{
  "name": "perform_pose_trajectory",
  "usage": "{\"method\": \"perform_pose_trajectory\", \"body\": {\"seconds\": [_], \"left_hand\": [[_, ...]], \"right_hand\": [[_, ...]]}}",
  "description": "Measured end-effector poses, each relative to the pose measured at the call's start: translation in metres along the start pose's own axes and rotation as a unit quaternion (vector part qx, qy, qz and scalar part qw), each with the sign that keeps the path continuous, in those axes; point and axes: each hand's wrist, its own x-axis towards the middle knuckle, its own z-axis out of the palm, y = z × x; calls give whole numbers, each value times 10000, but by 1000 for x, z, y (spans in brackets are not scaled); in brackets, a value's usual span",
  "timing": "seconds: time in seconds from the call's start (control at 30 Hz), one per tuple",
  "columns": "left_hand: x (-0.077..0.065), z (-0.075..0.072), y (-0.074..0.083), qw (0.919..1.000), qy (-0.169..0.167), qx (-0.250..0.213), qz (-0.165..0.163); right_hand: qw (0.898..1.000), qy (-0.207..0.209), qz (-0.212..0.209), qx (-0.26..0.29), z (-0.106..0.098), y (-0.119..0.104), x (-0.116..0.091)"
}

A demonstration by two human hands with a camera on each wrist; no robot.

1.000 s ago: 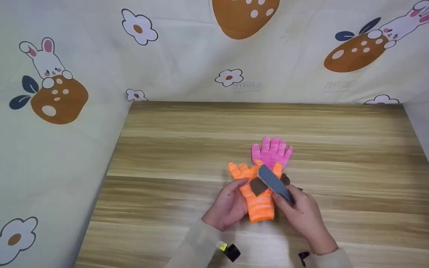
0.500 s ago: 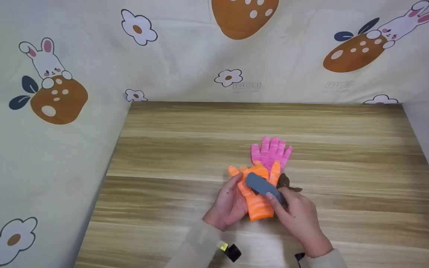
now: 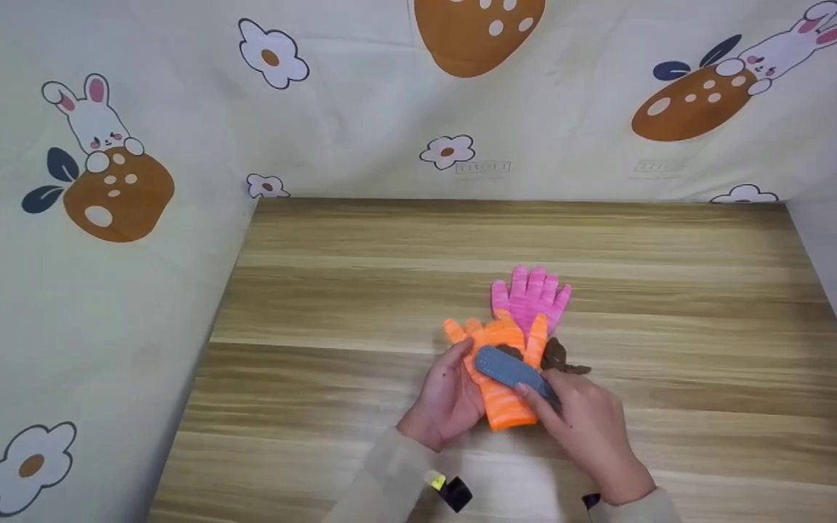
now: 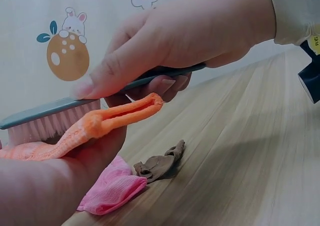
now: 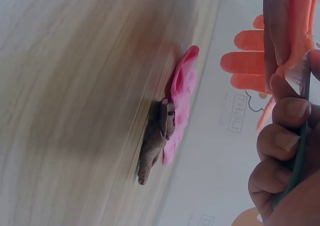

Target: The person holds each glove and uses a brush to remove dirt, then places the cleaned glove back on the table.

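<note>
My left hand (image 3: pixel 447 403) holds an orange knit glove (image 3: pixel 511 410) from its left side, thumb on top and the other fingers underneath. A brush (image 3: pixel 509 367) with a blue-grey back lies slantwise across the glove's palm, its handle gripped by my right hand (image 3: pixel 587 425). In the left wrist view, its pale bristles (image 4: pixel 55 123) touch the orange fabric. Part of a brown patch (image 3: pixel 510 351) shows on the glove just above the brush head; the rest is covered.
Beyond the orange glove, a pink glove (image 3: pixel 531 294) lies flat on the wood-grain table (image 3: pixel 317 290). A lumpy brown clay-like piece (image 3: pixel 555 354) rests beside it, to the right. A patterned cloth (image 3: pixel 360 109) stands behind the table.
In my right hand the brush has moved left and down across the orange glove, first covering the brown patch, then baring its upper part. My left hand stays nearly still.
</note>
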Motion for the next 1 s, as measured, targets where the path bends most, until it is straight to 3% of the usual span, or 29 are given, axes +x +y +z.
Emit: {"method": "perform_pose_trajectory", "body": {"seconds": [0.27, 0.73, 0.87, 1.0], "left_hand": [[1, 1, 0, 9998, 153, -81, 58], [2, -1, 1, 9999, -130, 48, 77], [2, -2, -2, 9998, 2, 180, 57], [2, -1, -6, 9995, 161, 278, -3]], "right_hand": [[9995, -279, 146, -13, -5, 5, -1], [9987, -372, 341, 88, -8, 14, -5], [9965, -399, 540, 500, -8, 13, -4], [9929, -169, 701, 945, -9, 6, 0]]}}
